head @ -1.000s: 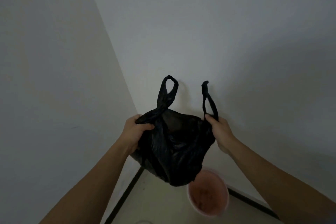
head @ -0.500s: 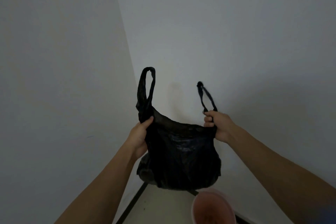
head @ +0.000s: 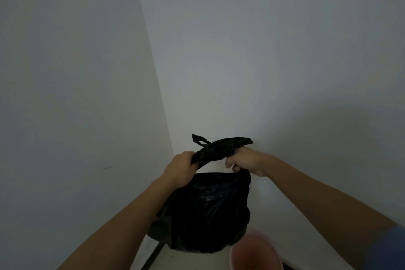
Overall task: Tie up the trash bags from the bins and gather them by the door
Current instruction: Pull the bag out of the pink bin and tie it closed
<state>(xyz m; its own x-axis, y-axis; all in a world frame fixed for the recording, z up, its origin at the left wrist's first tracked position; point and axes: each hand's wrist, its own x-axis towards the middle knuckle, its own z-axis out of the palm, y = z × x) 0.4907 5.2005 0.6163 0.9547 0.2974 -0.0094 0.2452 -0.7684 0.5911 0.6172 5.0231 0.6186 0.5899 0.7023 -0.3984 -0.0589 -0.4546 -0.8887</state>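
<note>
Trash bag (head: 206,215) handles (head: 221,146), earlier apart, now cross between left hand (head: 182,169) and right hand (head: 247,161), both gripping them; knot likely starting.

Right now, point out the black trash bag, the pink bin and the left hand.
black trash bag (head: 208,210), head view, middle of its hanging body.
pink bin (head: 263,245), head view, its inner wall.
left hand (head: 180,170), head view, back of the hand.

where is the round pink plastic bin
Head view, bottom right: the round pink plastic bin stands on the floor, below and right of the black plastic trash bag.
</note>
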